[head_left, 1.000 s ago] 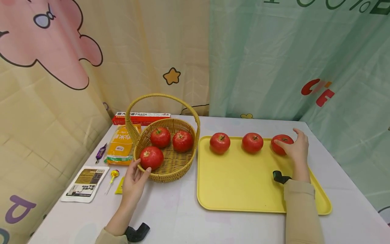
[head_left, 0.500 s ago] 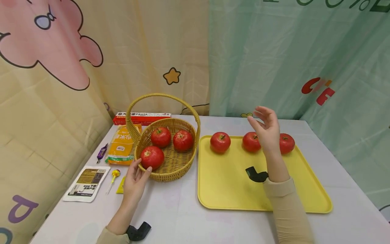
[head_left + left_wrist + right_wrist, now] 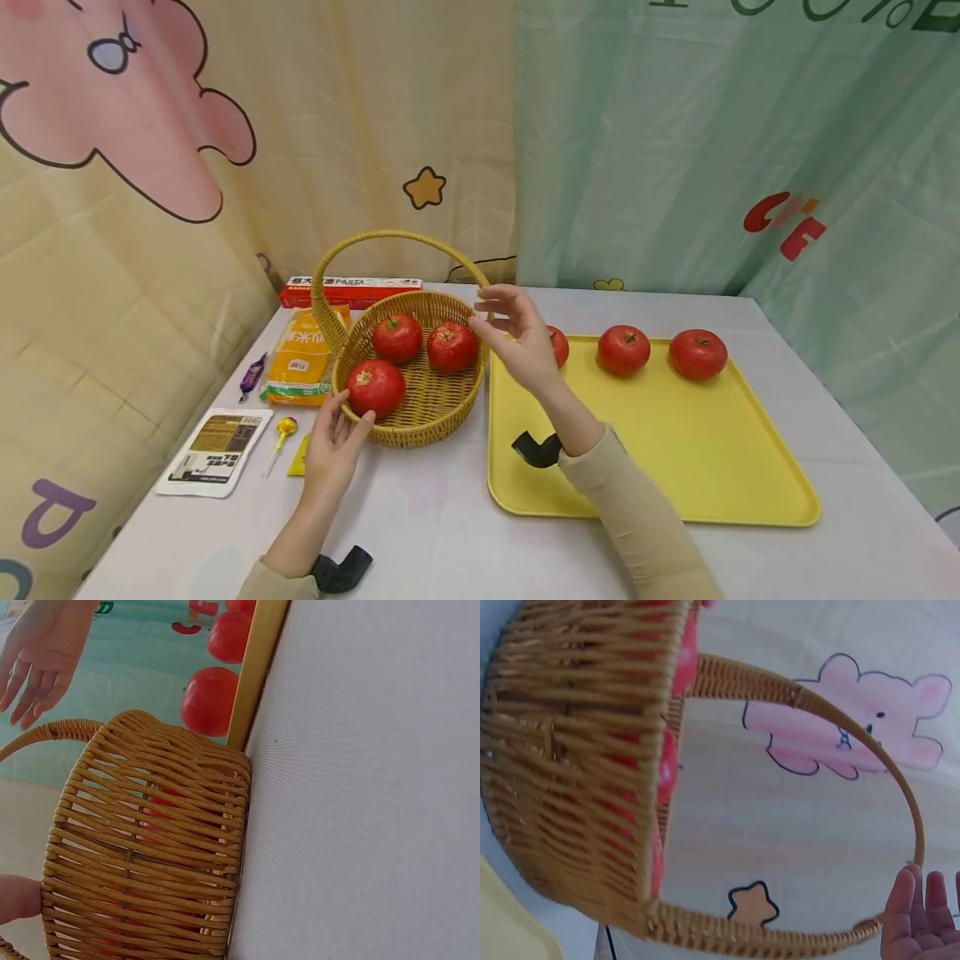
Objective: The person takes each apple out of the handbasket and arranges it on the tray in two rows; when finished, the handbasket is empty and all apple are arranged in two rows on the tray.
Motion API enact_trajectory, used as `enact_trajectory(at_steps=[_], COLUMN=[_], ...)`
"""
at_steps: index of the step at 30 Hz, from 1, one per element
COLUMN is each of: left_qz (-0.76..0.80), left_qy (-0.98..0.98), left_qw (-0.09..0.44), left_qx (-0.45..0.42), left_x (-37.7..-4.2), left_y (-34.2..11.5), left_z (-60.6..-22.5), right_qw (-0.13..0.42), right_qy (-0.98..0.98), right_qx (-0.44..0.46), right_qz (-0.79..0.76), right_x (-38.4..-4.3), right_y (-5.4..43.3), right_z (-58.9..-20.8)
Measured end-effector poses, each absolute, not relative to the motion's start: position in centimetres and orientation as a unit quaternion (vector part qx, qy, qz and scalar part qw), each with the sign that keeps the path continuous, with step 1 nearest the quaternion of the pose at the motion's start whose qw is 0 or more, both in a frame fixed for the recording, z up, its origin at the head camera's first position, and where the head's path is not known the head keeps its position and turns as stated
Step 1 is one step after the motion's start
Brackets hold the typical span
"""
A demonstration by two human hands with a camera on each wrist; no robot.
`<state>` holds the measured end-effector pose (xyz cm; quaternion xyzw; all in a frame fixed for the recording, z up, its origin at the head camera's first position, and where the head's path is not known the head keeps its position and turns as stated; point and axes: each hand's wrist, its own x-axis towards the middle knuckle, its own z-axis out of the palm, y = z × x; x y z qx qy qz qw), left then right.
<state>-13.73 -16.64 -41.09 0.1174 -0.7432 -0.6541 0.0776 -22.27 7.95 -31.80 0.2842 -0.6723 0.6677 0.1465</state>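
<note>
A wicker basket (image 3: pixel 420 435) with a tall arched handle (image 3: pixel 390 234) holds three red apples (image 3: pixel 376 387). At its front left, my left hand (image 3: pixel 333 446) grips the rim, thumb on the near side; the thumb (image 3: pixel 19 898) presses the edge in the left wrist view. My right hand (image 3: pixel 517 342) is beside the handle's right side, fingers loosely bent, nothing held. From the left wrist, the right hand (image 3: pixel 49 656) appears with fingers spread apart. On the yellow tray (image 3: pixel 712 442) three more apples (image 3: pixel 623 350) line the back edge; the leftmost is partly covered by my right hand.
Left of the basket lie an orange food bag (image 3: pixel 298 358), a purple-wrapped candy (image 3: pixel 252 375), a white pouch (image 3: pixel 215 452), a lollipop (image 3: pixel 285 428) and a small yellow packet (image 3: pixel 297 458). A red pasta box (image 3: pixel 352 292) lies behind. Curtains hang at the table's back edge.
My right hand has let go of the rightmost apple on the tray and moved left, over the tray, to the basket's handle. The left hand has stayed on the rim.
</note>
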Motion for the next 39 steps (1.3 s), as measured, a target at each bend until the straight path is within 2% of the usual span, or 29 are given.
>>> enact_trajectory(at_steps=[7, 16, 39], left_qz=[-0.651, -0.651, -0.669], left_qy=[-0.745, -0.746, -0.732], left_qw=[0.077, 0.079, 0.085], left_qx=[0.120, 0.115, 0.100], left_x=[-13.7, -13.7, -13.5], left_y=[-16.7, -16.6, -16.6], left_z=[-41.0, -41.1, -41.3], right_qw=[0.055, -0.010, -0.058], right_qy=[-0.717, -0.758, -0.840], right_qx=[0.299, 0.302, 0.314], right_qz=[0.627, 0.579, 0.438], right_x=[-22.4, -23.3, -24.6], right_y=[4.0, 1.3, -1.7], right_z=[-33.9, -36.0, -38.0])
